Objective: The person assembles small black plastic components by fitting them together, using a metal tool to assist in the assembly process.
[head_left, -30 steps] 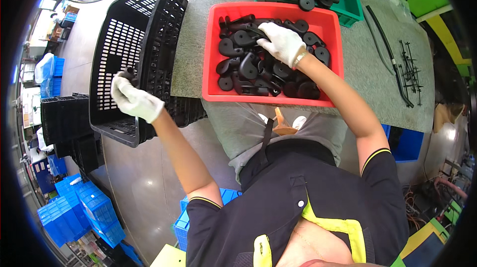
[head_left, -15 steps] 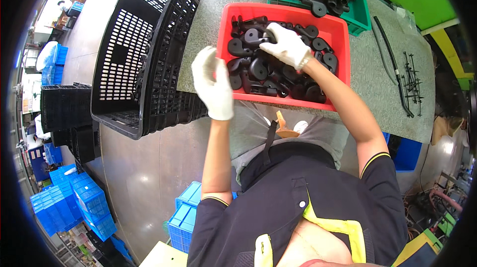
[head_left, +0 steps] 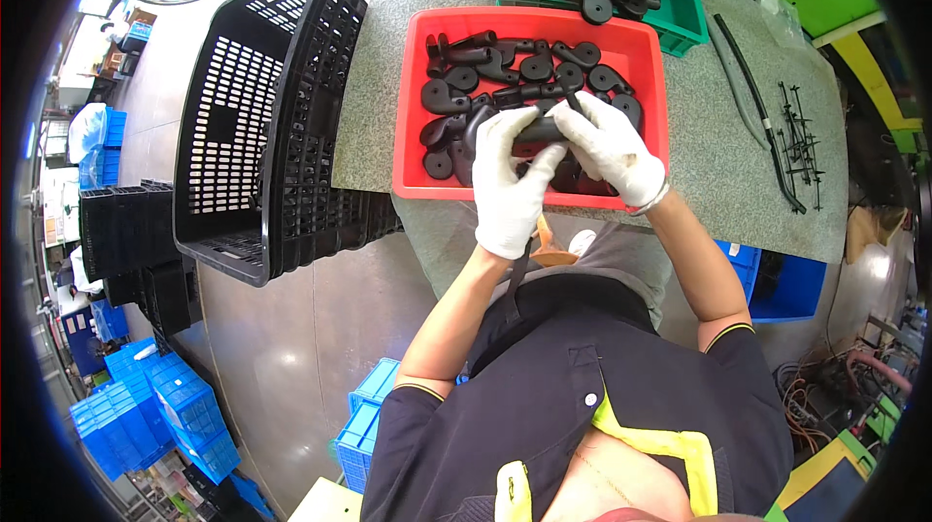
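Over the near part of a red plastic bin (head_left: pixel 408 124), my white-gloved left hand (head_left: pixel 507 187) is closed on a black plastic part (head_left: pixel 539 132) with a tube-like stem. The fingers of my right hand (head_left: pixel 614 151), gloved too, are closed on the stem's other end. Between them the part lies roughly sideways, and the gloves cover much of it. Beneath and beyond the hands, the bin holds several loose black parts (head_left: pixel 445 97) with round disc heads and short tubular stems.
A green bin (head_left: pixel 687 2) of similar black parts stands behind the red one. At the table's left is a tilted black slotted crate (head_left: pixel 301 148). On the right lie a long black rod (head_left: pixel 757 100) and thin black sticks (head_left: pixel 799 145). A blue bin (head_left: pixel 798 291) sits below the table edge.
My right hand has come back from among the loose parts toward me. My left hand has moved right, over the bin, and both hands now hold one black part.
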{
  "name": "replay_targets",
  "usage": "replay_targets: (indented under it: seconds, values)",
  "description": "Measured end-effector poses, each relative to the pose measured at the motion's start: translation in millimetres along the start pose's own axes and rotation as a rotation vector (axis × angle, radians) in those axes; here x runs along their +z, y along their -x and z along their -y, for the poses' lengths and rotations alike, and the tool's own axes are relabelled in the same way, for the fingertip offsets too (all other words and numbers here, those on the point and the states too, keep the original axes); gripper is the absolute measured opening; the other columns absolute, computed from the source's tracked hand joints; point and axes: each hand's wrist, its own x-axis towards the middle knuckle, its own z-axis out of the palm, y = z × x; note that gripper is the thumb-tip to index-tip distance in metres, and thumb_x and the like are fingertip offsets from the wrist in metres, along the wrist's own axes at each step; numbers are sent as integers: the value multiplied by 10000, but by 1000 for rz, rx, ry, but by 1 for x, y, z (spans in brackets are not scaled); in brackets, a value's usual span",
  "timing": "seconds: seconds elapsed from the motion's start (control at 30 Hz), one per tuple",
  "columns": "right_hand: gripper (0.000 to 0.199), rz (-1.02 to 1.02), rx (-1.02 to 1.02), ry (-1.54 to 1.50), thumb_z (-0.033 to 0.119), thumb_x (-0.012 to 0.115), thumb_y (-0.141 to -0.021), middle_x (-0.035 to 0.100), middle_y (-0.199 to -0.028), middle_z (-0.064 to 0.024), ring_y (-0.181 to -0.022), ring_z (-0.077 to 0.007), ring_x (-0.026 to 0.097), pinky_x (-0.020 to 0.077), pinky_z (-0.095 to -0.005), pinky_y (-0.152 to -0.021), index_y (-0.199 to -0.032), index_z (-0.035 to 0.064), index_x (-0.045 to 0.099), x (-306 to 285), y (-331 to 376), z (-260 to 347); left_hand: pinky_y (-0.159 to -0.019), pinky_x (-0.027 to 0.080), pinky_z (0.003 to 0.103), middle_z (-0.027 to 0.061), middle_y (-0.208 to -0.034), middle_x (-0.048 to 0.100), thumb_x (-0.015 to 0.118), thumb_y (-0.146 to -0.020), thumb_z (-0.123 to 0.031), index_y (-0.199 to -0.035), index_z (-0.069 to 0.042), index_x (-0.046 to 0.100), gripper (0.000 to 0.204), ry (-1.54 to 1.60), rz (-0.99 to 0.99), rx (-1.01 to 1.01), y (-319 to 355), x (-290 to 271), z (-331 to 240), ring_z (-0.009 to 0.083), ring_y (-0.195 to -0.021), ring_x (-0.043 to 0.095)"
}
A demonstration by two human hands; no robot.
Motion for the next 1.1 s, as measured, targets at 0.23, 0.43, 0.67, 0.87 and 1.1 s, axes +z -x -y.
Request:
replay_targets:
  seconds: [0.23,0.43,0.67,0.87,1.1]
  values:
    - [281,-132,-239,585,257,507,-950,643,-823,-165,-721,-325,637,482,-410,-626,-1141,61,570,3,30,0,-820,509,295,80,-1075,565,593,-904,-32,-1243,-2,493,355,490,-54,-344,0,0,2,153,-923,591]
    - [315,-208,-426,671,257,557,-923,678,-878,-127,-735,-300,660,519,-371,-630,-1201,116,602,9,34,-12,-797,524,267,74,-1010,591,655,-860,-33,-1233,-4,513,400,616,-46,-335,2,3,8,130,-853,605]
    - [335,-205,-462,728,271,562,-923,683,-867,-107,-715,-281,664,517,-366,-596,-1221,121,594,10,35,-11,-713,486,215,35,-945,604,691,-833,-40,-1143,-20,567,335,555,-54,-373,1,5,6,86,-828,582]
    - [326,-188,-434,732,265,559,-927,680,-852,-105,-716,-280,662,515,-368,-591,-1224,135,590,12,35,-9,-684,474,203,9,-902,593,683,-826,-23,-1087,-32,578,282,539,-74,-346,1,7,10,66,-757,569]
    - [264,-265,-286,781,322,499,-947,631,-729,-177,-705,-372,629,482,-475,-618,-1109,120,556,-7,5,-25,-684,499,295,56,-891,561,621,-832,36,-972,-38,575,165,-465,-345,6,-19,-34,-10,155,-760,587]
